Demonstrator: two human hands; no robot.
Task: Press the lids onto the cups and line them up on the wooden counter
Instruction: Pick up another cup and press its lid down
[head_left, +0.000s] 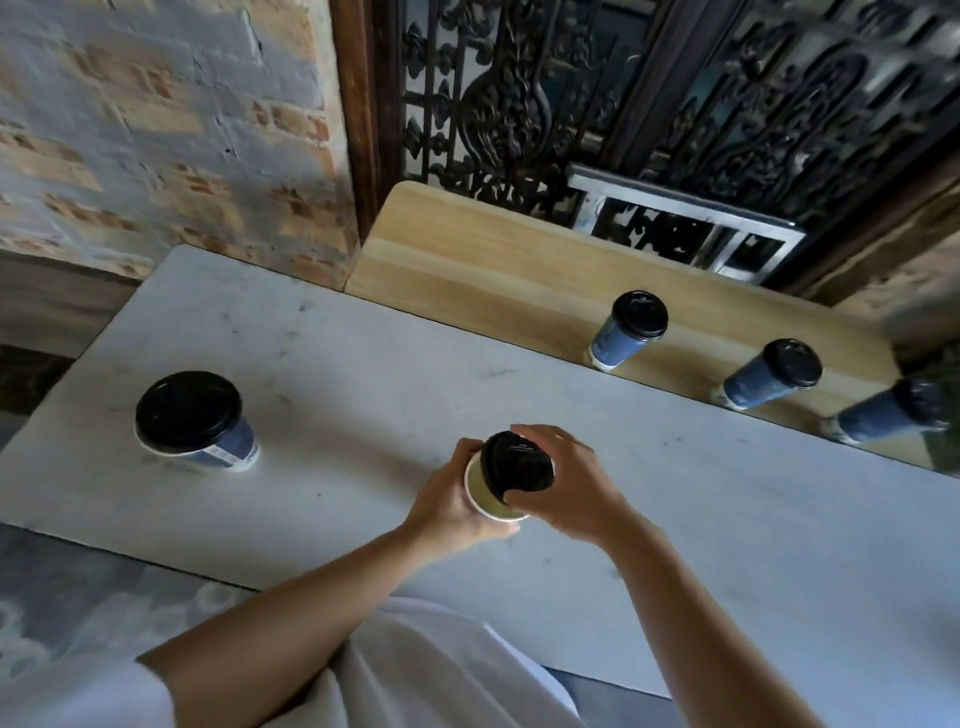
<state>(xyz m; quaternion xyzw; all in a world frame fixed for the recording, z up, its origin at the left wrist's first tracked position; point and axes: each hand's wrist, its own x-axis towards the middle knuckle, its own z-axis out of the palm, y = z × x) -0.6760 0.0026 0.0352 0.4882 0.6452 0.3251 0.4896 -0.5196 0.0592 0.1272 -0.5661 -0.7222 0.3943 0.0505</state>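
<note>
Fingers (540, 441) of the right hand (566, 483) are curled narrow around the rim of a black lid (517, 465), holding it tilted over a paper cup (485, 501), while the left hand (449, 499) wraps the cup's side to keep it from sliding or tipping under the push. That split makes sense: one hand braces, the other seats. The lid is not yet down all round; the cup's pale rim and inside show as a crescent at about 7 o'clock of the lid, so the far edge seems caught first and the near edge is left to press. All this is near the middle of the grey surface (727, 519), close to the person's body, where both arms can bear down comfortably. At 9 o'clock from the hands, well apart, a second blue cup (228, 449) stands with its lid (189, 410) on; whether that lid is fully snapped I cannot tell. Toward 1 to 2 o'clock, on the wooden surface (467, 260), three lidded blue cups (623, 338) (763, 382) (883, 418) stand in a row along its near edge, spaced evenly, the last one blurred. My guess is that the cup in hand will join that row next, likely at its open left end, once the lid clicks home.
</note>
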